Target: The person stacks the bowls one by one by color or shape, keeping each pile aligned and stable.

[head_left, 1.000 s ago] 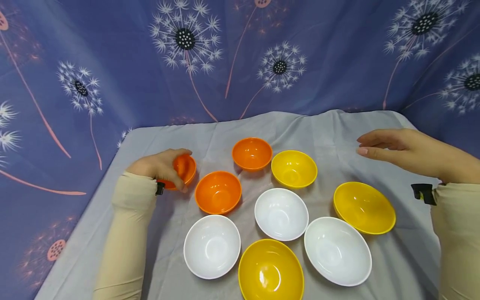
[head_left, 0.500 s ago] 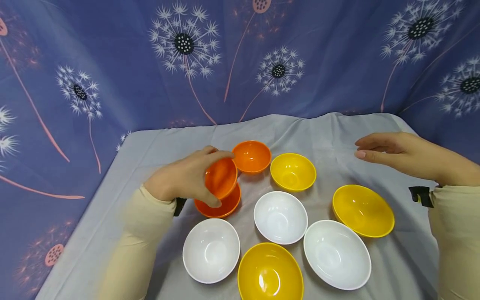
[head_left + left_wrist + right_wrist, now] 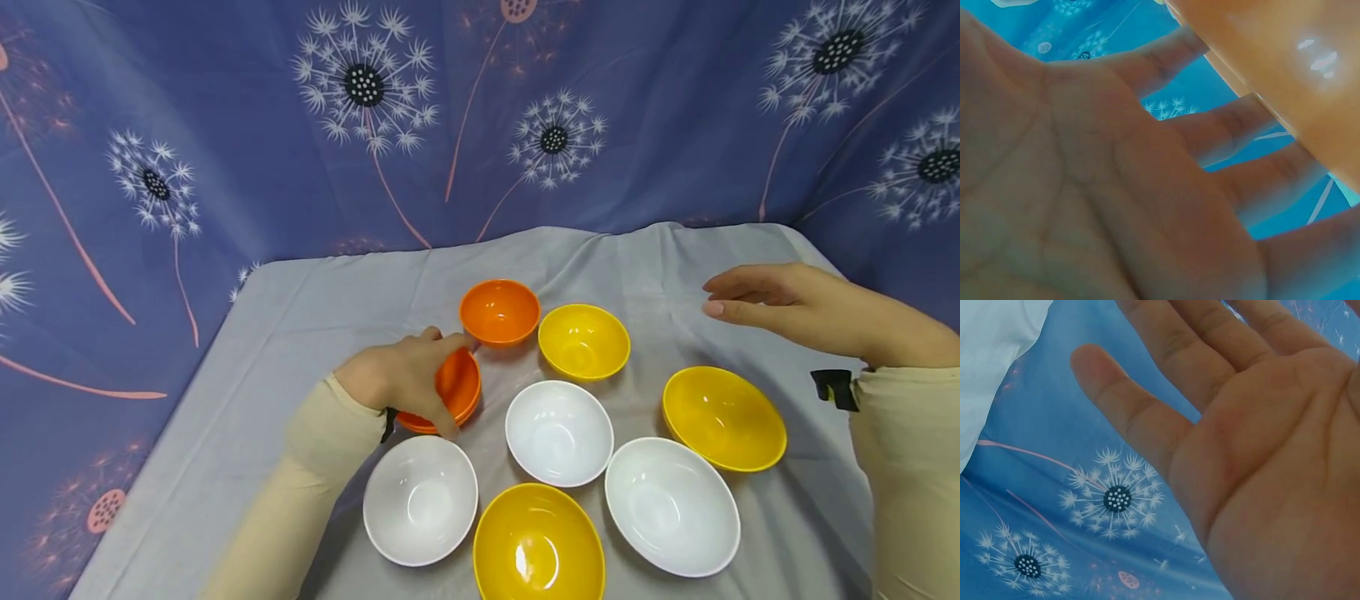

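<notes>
My left hand (image 3: 401,375) spans an orange bowl (image 3: 457,383) in the head view, thumb on its near side and fingers on its far side. That bowl sits nested inside a second orange bowl, whose rim (image 3: 417,428) shows just below it. In the left wrist view, the fingers reach to the edge of the orange bowl (image 3: 1297,56), their tips hidden behind it. A third orange bowl (image 3: 499,312) stands just behind and to the right. My right hand (image 3: 802,310) hovers at the right with relaxed fingers, holding nothing; its palm (image 3: 1272,469) fills much of the right wrist view.
Three yellow bowls stand apart: one at the back (image 3: 585,342), one at right (image 3: 723,417), one in front (image 3: 538,542). Among them are white bowls at left (image 3: 420,500), middle (image 3: 558,433) and right (image 3: 672,507). A grey cloth (image 3: 337,292) covers the table before a dandelion-print curtain (image 3: 262,125).
My left hand has carried the orange bowl from the far left to the right and lowered it into the second orange bowl. My right hand has stayed nearly still.
</notes>
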Motion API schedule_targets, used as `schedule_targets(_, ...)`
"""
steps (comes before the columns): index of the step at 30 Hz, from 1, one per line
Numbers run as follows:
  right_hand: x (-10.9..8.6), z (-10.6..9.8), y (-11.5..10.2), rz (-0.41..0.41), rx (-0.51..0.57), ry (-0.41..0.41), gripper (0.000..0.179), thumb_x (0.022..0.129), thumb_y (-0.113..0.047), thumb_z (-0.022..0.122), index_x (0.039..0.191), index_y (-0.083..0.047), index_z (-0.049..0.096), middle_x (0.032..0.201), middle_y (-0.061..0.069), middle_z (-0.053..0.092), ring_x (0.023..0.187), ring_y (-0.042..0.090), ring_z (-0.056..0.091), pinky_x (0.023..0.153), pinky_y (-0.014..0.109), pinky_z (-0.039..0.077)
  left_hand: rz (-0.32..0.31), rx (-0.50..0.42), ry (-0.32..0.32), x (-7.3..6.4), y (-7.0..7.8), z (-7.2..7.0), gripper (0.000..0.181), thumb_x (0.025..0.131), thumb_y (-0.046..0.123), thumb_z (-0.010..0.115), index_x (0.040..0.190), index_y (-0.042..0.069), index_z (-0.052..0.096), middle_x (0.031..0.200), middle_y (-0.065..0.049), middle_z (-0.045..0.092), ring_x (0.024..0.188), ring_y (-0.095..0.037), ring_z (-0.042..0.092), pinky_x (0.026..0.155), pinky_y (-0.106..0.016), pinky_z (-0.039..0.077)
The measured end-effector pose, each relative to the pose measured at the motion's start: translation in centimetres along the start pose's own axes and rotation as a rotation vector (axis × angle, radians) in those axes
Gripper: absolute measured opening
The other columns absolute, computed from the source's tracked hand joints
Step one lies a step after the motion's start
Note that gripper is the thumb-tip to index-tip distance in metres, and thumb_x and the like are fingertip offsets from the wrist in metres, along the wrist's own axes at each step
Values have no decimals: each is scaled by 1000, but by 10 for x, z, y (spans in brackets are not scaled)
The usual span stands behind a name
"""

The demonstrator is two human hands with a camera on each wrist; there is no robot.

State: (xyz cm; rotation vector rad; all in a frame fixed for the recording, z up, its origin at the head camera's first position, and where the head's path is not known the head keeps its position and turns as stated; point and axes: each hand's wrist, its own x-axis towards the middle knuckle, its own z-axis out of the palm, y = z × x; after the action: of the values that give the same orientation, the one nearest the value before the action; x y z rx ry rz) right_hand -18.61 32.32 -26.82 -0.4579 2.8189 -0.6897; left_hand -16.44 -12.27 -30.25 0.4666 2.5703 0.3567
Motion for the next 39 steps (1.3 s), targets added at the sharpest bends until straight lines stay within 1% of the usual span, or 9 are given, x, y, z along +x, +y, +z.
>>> schedule_targets(4, 0, 1, 0, -2, 1, -1, 59, 110, -42, 61, 150, 0, 56, 143, 22, 64, 128, 46, 62, 98, 64, 52, -20, 16, 18, 0, 4, 1, 109, 70, 46, 96, 164, 33, 40, 147, -12, 48, 128, -34, 56, 100, -52, 52)
schedule_targets(10, 1, 2, 2, -8, 9, -6, 56, 109, -40, 63, 150, -1, 58, 142, 20, 66, 126, 43, 64, 89, 34, 56, -21, 39, -1, 0, 8, 4, 114, 70, 42, 97, 166, 32, 37, 150, -12, 45, 131, -36, 49, 95, -51, 54)
schedule_targets(17, 2, 0, 4, -10, 4, -11, 58, 109, -41, 62, 151, -1, 57, 143, 20, 65, 127, 43, 63, 87, 29, 55, -14, 45, 0, 0, 7, 4, 112, 70, 42, 97, 165, 31, 38, 152, -12, 45, 133, -35, 50, 98, -52, 54)
schedule_targets(20, 2, -1, 5, -9, 14, -13, 57, 110, -40, 62, 151, -1, 57, 143, 19, 65, 128, 43, 63, 84, 22, 52, 25, -15, 15, -4, 3, -1, 113, 71, 49, 97, 166, 29, 38, 156, -9, 44, 136, -32, 51, 105, -52, 51)
schedule_targets(25, -4, 0, 4, 12, 19, -9, 60, 110, -42, 60, 152, 0, 54, 144, 22, 63, 129, 46, 61, 94, 45, 57, 180, -83, 174, -20, -12, -25, 100, 84, 57, 87, 163, 14, 43, 163, -11, 43, 148, -32, 45, 121, -55, 39)
schedule_targets(27, -6, -1, 4, 19, 16, -3, 61, 110, -43, 59, 152, 1, 54, 144, 23, 63, 129, 47, 61, 96, 59, 55, 223, -47, 260, -25, -18, -37, 91, 91, 54, 81, 162, 10, 44, 162, -13, 44, 150, -33, 43, 123, -57, 35)
schedule_targets(29, -7, -2, 4, 18, 14, 7, 61, 111, -42, 59, 152, 2, 54, 144, 24, 63, 129, 48, 61, 96, 60, 55, 247, -9, 303, -24, -22, -50, 82, 98, 51, 76, 160, 9, 46, 161, -14, 45, 148, -36, 45, 121, -58, 37)
schedule_targets(34, -4, -6, 4, 16, 22, 8, 61, 111, -42, 59, 153, 3, 52, 145, 25, 62, 129, 49, 59, 99, 70, 49, 277, -36, 199, 12, -34, -75, 59, 110, 43, 60, 158, 11, 48, 155, -17, 52, 140, -39, 52, 117, -58, 41)
schedule_targets(39, -4, -4, 5, 10, 31, -2, 61, 111, -42, 58, 153, 2, 52, 146, 24, 62, 130, 48, 59, 100, 70, 49, 268, -74, 78, 63, -50, -77, 55, 113, 38, 54, 162, 18, 41, 153, -19, 53, 137, -38, 57, 115, -55, 46)
